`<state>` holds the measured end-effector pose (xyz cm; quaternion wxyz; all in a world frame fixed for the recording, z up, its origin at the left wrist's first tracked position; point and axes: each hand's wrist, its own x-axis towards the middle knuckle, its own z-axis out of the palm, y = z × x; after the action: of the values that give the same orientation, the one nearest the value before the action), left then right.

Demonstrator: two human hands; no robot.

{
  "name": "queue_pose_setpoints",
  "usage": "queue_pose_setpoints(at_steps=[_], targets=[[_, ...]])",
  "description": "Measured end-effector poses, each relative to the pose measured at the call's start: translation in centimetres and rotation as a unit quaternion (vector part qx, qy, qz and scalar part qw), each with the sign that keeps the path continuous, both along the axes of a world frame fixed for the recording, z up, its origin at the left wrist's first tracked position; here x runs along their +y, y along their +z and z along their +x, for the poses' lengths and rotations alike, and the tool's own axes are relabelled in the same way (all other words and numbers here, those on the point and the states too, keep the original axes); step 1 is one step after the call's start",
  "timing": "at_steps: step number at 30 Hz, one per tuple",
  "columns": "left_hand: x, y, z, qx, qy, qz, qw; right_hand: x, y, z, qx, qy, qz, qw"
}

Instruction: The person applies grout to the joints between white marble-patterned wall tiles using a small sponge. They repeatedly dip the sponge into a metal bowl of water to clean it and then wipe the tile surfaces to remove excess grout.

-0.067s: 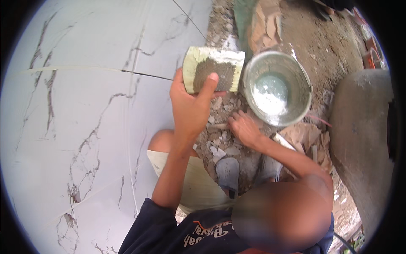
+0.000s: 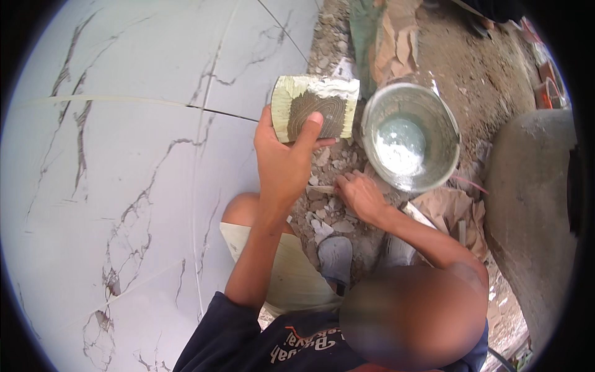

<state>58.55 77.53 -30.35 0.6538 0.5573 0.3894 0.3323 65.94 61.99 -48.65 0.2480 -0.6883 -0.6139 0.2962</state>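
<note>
My left hand [image 2: 286, 164] grips a pale yellow curved pad [image 2: 283, 118] with its thumb on top, raised beside the edge of the tiled floor. A grey patch with curved lines covers the pad's middle, and white residue lies along its far edge. Lower and to the right, my right hand [image 2: 361, 195] is closed just above the rubble [image 2: 323, 217]. Its fingertips are at the end of a thin pale strip [image 2: 320, 188], which they seem to pinch. Beyond that hand stands a grey-green bucket [image 2: 370, 118] with some liquid in the bottom.
White tiles [image 2: 149, 161] with dark veining spread across the left. Torn brown paper [image 2: 396, 46] lies at the far side, and more crumpled paper [image 2: 449, 211] is beside my right forearm. A large rounded grey vessel [image 2: 524, 186] stands at right. Another person's foot [image 2: 480, 25] shows at the top.
The whole view has shifted slightly, so the tiles and bucket appear a little lower and further right. Both hands keep the same grip.
</note>
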Motion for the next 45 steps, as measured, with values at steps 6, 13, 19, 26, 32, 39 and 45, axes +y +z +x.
queue_pose_setpoints(at_steps=[6,13,19,26,32,39,45], targets=[[0.8,0.7,-0.5,-0.036,0.032,-0.002,0.999,0.6,1.7,2.0,0.457,-0.107,-0.195,0.861],[1.4,1.2,-1.5,-0.062,0.087,0.035,0.994,0.7,9.6,5.5,0.666,-0.159,-0.191,0.704],[1.8,1.4,-1.9,-0.069,0.120,0.103,0.985,2.5,15.7,7.7,0.619,-0.157,-0.016,0.770],[1.7,1.3,-2.1,-0.113,0.161,0.091,0.976,4.9,15.5,8.4,0.314,-0.219,0.178,0.907],[0.8,0.2,-1.8,-0.027,0.132,0.192,0.972,8.1,17.8,6.3,0.361,-0.223,0.160,0.891],[-0.1,0.0,-1.6,0.005,0.096,0.217,0.971,9.4,17.5,5.6,0.376,-0.206,0.221,0.876],[-0.1,-0.5,-1.7,0.033,0.083,0.200,0.976,9.2,17.0,5.8,0.197,-0.185,0.294,0.917]])
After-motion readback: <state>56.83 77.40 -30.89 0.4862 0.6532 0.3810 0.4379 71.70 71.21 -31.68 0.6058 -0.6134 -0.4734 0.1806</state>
